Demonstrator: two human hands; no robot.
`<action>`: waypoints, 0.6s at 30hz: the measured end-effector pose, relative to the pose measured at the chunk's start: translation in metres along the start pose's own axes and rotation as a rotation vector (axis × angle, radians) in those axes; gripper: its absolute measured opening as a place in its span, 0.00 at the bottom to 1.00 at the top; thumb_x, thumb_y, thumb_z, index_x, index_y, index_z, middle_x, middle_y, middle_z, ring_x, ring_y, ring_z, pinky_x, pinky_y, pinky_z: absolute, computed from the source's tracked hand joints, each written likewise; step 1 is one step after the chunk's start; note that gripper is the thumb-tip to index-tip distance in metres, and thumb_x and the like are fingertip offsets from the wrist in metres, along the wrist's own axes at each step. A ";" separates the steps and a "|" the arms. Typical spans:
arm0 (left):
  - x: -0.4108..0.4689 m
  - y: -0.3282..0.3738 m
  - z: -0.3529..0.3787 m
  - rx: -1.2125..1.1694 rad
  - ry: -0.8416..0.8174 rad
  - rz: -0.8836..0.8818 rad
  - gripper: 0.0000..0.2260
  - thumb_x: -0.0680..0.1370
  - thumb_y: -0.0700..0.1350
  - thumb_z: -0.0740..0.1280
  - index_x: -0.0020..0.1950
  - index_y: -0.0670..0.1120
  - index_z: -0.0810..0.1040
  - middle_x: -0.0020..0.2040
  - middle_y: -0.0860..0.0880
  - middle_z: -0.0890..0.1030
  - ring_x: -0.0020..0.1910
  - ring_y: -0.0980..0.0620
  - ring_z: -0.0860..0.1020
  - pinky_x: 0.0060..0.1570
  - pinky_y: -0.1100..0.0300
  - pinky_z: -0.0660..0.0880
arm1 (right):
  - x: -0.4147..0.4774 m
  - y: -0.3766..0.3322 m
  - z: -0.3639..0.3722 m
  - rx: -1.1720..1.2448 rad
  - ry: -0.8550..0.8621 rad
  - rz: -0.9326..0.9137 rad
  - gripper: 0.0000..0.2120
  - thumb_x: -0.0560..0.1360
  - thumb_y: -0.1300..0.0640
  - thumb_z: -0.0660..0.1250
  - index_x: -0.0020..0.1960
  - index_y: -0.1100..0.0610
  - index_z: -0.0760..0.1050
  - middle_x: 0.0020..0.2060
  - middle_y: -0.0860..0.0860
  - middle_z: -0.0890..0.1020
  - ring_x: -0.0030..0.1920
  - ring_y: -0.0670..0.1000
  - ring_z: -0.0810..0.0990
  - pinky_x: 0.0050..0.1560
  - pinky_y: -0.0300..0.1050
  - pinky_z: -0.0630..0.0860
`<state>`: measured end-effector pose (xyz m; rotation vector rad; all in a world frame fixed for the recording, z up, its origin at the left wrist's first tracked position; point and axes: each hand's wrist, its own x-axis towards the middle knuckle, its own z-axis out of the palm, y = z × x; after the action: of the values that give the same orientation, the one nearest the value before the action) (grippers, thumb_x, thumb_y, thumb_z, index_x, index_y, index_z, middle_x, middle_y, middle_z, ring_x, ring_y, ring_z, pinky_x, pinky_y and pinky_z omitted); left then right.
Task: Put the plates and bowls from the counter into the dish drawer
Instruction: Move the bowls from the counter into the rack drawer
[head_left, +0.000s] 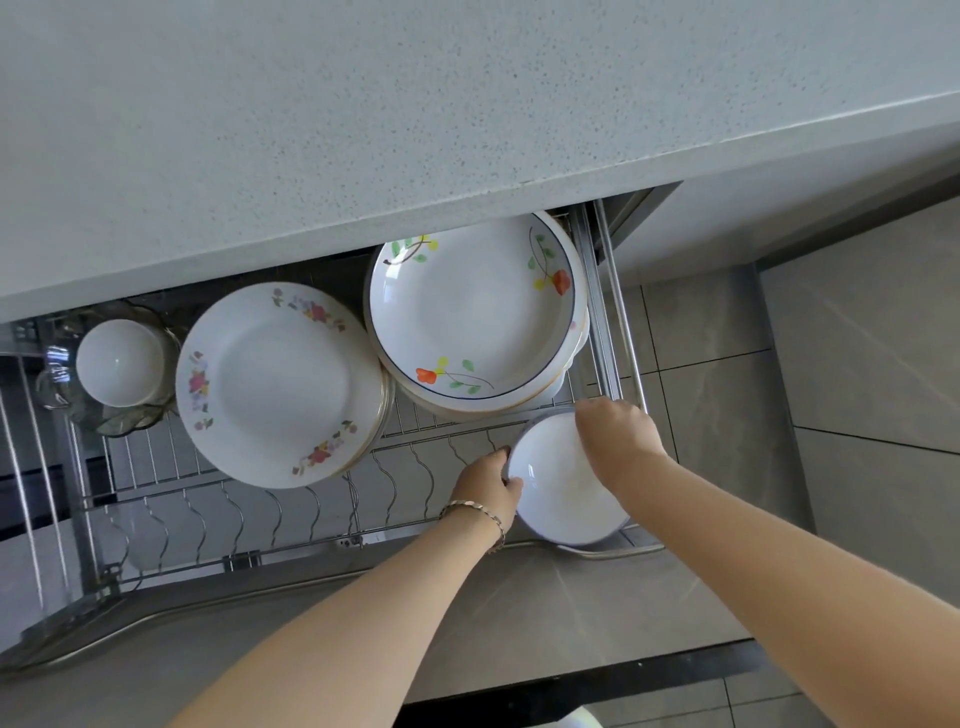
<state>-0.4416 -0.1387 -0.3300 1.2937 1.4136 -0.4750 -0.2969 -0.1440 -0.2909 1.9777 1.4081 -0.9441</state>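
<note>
Two stacks of floral white plates (280, 384) (475, 306) already sit in the wire dish drawer (605, 312). Left hand (485, 480) and right hand (615, 436) both grip a plain white bowl (561, 488) at the drawer's front right corner, likely being set down. Visible grey speckled desk (363, 130) bare; task seems nearly done.

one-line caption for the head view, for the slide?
Both hands, left and right, lower a white bowl into the open dish drawer beside stacked floral plates.
</note>
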 end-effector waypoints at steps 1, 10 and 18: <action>-0.002 0.003 -0.001 0.070 -0.027 0.002 0.17 0.78 0.41 0.58 0.67 0.43 0.70 0.59 0.40 0.79 0.56 0.40 0.79 0.56 0.49 0.77 | -0.001 -0.001 -0.001 -0.003 -0.007 0.004 0.17 0.73 0.74 0.59 0.59 0.62 0.72 0.55 0.56 0.79 0.57 0.56 0.78 0.52 0.45 0.75; -0.046 0.021 -0.053 0.083 -0.035 -0.014 0.18 0.80 0.45 0.57 0.69 0.43 0.68 0.66 0.44 0.76 0.64 0.46 0.74 0.65 0.57 0.70 | -0.042 -0.018 -0.053 -0.033 -0.009 -0.032 0.15 0.76 0.65 0.57 0.61 0.58 0.71 0.56 0.54 0.78 0.57 0.55 0.78 0.52 0.45 0.74; -0.136 0.000 -0.243 -0.344 0.336 0.123 0.10 0.76 0.36 0.61 0.36 0.47 0.74 0.40 0.43 0.78 0.37 0.47 0.76 0.42 0.56 0.72 | -0.116 -0.116 -0.179 0.132 0.149 -0.360 0.16 0.79 0.55 0.54 0.66 0.49 0.71 0.59 0.50 0.78 0.59 0.54 0.76 0.57 0.44 0.72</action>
<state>-0.5765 0.0070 -0.1347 1.2022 1.5967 0.0749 -0.3892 -0.0395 -0.0921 1.9593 1.8732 -1.0860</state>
